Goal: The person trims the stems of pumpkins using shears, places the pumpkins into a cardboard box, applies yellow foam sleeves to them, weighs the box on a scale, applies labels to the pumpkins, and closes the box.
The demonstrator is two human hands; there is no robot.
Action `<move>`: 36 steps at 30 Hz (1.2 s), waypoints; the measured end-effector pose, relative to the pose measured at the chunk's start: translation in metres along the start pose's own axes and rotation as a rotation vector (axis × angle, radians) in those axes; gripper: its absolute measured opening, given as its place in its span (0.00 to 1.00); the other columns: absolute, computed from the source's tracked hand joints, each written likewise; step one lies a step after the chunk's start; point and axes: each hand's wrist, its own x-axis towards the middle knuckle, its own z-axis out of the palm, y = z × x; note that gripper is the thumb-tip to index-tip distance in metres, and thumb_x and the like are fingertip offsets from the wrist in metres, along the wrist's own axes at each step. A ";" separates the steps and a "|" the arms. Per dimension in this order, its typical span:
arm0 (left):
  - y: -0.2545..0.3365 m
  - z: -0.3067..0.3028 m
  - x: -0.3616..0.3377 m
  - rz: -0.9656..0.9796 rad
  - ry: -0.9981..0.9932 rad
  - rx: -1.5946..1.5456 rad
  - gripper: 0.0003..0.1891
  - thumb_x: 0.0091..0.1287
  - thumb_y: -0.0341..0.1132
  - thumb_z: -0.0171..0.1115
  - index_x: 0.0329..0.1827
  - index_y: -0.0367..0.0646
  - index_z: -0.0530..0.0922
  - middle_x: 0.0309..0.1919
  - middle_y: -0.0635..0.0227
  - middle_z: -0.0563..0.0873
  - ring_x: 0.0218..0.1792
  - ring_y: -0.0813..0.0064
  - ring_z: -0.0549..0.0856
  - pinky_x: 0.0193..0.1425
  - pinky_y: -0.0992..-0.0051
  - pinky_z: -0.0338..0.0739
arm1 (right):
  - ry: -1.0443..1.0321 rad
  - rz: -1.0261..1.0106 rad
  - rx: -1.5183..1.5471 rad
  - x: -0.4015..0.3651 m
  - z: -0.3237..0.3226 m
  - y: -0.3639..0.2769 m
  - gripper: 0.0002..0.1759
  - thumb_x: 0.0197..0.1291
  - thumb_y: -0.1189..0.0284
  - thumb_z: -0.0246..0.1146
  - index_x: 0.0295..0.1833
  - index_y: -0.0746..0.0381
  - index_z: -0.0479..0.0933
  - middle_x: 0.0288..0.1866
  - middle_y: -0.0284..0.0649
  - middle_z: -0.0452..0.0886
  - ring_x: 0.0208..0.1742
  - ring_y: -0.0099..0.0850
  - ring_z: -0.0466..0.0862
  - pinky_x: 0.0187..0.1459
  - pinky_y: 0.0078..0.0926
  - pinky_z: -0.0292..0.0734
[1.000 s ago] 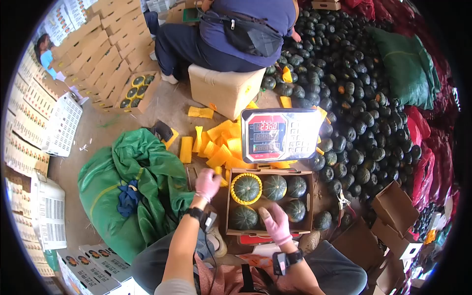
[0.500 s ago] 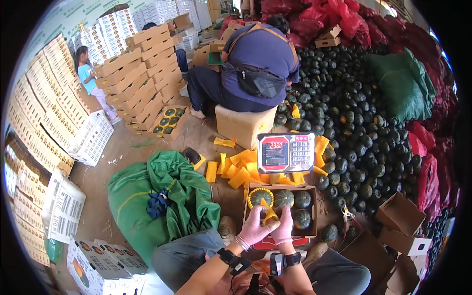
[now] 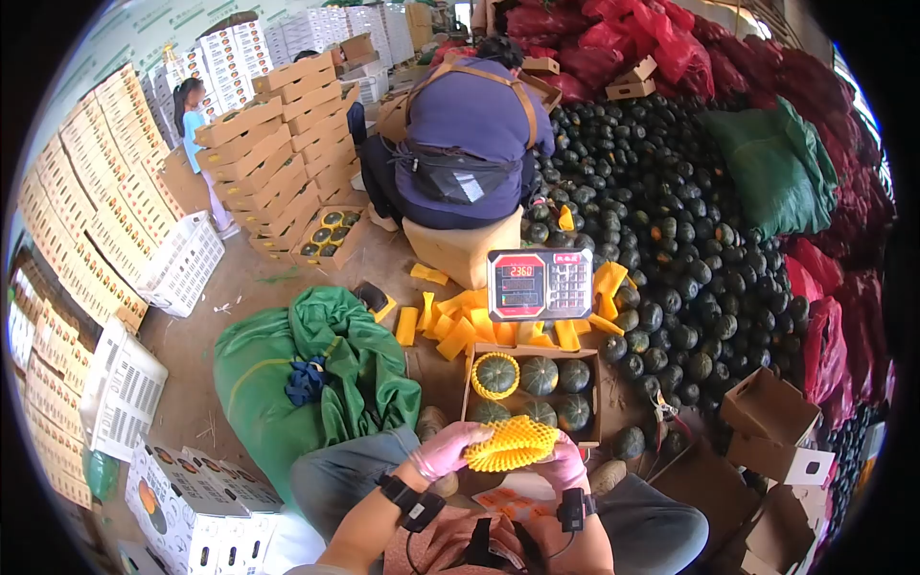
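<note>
Between my gloved hands a yellow foam net sleeve (image 3: 513,444) is stretched sideways above my lap, just in front of the box. My left hand (image 3: 443,452) is closed on its left end. The right end is in my right hand (image 3: 563,464), whose fingers are partly hidden behind the net. Ahead lies an open cardboard box (image 3: 597,407) with several dark green squashes (image 3: 540,376). The back-left squash (image 3: 495,372) has a yellow net around it; the others in view look bare. Behind the box stands a digital scale display (image 3: 540,285) reading 2360.
Flat yellow foam nets (image 3: 458,335) lie behind the box. A large squash pile (image 3: 671,249) spreads to the right. A green sack (image 3: 307,374) sits at my left, near white printed cartons (image 3: 182,508). Ahead, a co-worker (image 3: 470,134) sits with their back to me.
Both hands have drawn back from over the box towards me. The foam net, bunched at my fingertips before, is now spread wide. The front-left squashes have come into view.
</note>
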 end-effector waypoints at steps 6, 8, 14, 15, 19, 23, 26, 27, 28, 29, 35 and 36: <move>-0.012 0.015 -0.003 0.051 0.033 0.203 0.17 0.70 0.32 0.56 0.59 0.32 0.73 0.53 0.68 0.81 0.55 0.78 0.78 0.60 0.76 0.72 | -0.091 0.154 0.010 -0.024 -0.010 0.022 0.23 0.47 0.78 0.64 0.52 0.68 0.78 0.48 0.41 0.84 0.49 0.35 0.83 0.55 0.32 0.76; -0.027 0.018 0.005 0.163 0.042 0.424 0.15 0.69 0.30 0.57 0.57 0.34 0.75 0.51 0.69 0.82 0.52 0.82 0.78 0.58 0.78 0.73 | -0.054 0.122 -0.022 -0.029 -0.003 0.014 0.22 0.46 0.79 0.63 0.51 0.68 0.78 0.47 0.41 0.84 0.47 0.35 0.84 0.53 0.31 0.77; -0.037 0.038 0.031 0.478 0.257 0.934 0.12 0.56 0.24 0.68 0.44 0.36 0.81 0.39 0.65 0.86 0.43 0.71 0.85 0.48 0.75 0.79 | 0.204 -0.289 -0.465 -0.022 0.011 0.012 0.24 0.57 0.77 0.62 0.61 0.62 0.70 0.55 0.39 0.78 0.53 0.28 0.79 0.52 0.25 0.76; -0.036 0.038 0.033 0.532 0.317 1.209 0.11 0.53 0.24 0.69 0.40 0.38 0.83 0.37 0.64 0.86 0.42 0.67 0.85 0.46 0.74 0.80 | 0.214 -0.273 -0.562 -0.023 0.019 0.007 0.26 0.57 0.76 0.63 0.62 0.61 0.69 0.57 0.38 0.77 0.54 0.27 0.78 0.52 0.25 0.76; -0.029 0.035 0.032 0.538 0.189 0.901 0.07 0.53 0.27 0.72 0.32 0.39 0.82 0.33 0.66 0.83 0.37 0.71 0.82 0.44 0.73 0.77 | 0.217 -0.070 -0.244 -0.026 0.007 0.008 0.17 0.53 0.77 0.67 0.49 0.62 0.75 0.49 0.34 0.80 0.49 0.25 0.80 0.51 0.24 0.76; -0.013 0.013 0.007 -0.204 -0.294 0.336 0.17 0.60 0.40 0.69 0.47 0.38 0.81 0.42 0.67 0.84 0.44 0.78 0.80 0.52 0.75 0.74 | -0.106 -0.251 -0.749 -0.019 0.000 0.001 0.10 0.44 0.82 0.67 0.33 0.61 0.76 0.36 0.34 0.76 0.39 0.26 0.76 0.45 0.23 0.71; -0.001 -0.006 -0.004 -0.268 -0.365 0.521 0.15 0.64 0.39 0.66 0.46 0.36 0.82 0.38 0.71 0.85 0.42 0.82 0.80 0.51 0.78 0.74 | -0.267 0.056 -0.080 -0.032 0.010 -0.001 0.16 0.46 0.71 0.71 0.39 0.66 0.76 0.47 0.41 0.78 0.52 0.34 0.77 0.61 0.35 0.68; 0.002 -0.010 -0.005 -0.296 -0.404 0.620 0.15 0.66 0.39 0.64 0.46 0.35 0.82 0.36 0.72 0.86 0.42 0.84 0.79 0.50 0.80 0.75 | -0.231 0.139 0.007 -0.040 0.020 -0.001 0.19 0.49 0.67 0.70 0.44 0.67 0.77 0.53 0.44 0.77 0.57 0.36 0.76 0.64 0.37 0.66; 0.006 -0.013 -0.003 -0.215 -0.182 0.478 0.13 0.66 0.36 0.63 0.47 0.34 0.81 0.39 0.70 0.86 0.41 0.82 0.81 0.50 0.79 0.75 | -0.157 0.317 0.067 -0.047 0.011 0.011 0.28 0.56 0.64 0.66 0.59 0.67 0.72 0.62 0.44 0.73 0.63 0.37 0.73 0.64 0.35 0.64; -0.001 -0.014 0.004 -0.130 0.002 -0.055 0.15 0.65 0.37 0.62 0.49 0.35 0.80 0.42 0.64 0.86 0.44 0.74 0.83 0.55 0.72 0.76 | -0.218 0.445 0.033 -0.044 -0.001 0.030 0.35 0.58 0.63 0.64 0.67 0.69 0.64 0.63 0.42 0.73 0.63 0.36 0.73 0.65 0.35 0.64; -0.014 -0.032 0.048 -0.232 -0.170 0.322 0.20 0.71 0.43 0.54 0.56 0.36 0.76 0.50 0.62 0.82 0.49 0.77 0.80 0.56 0.75 0.74 | 0.320 -0.164 -0.537 -0.008 -0.070 0.002 0.19 0.62 0.71 0.59 0.56 0.69 0.74 0.47 0.41 0.81 0.44 0.35 0.84 0.46 0.29 0.80; -0.037 -0.062 0.061 -0.210 -0.057 0.356 0.20 0.72 0.43 0.54 0.55 0.35 0.77 0.46 0.64 0.84 0.45 0.79 0.81 0.48 0.78 0.76 | 0.378 -0.037 -0.239 0.014 -0.066 -0.005 0.15 0.63 0.72 0.58 0.52 0.69 0.75 0.44 0.40 0.81 0.41 0.34 0.83 0.44 0.26 0.79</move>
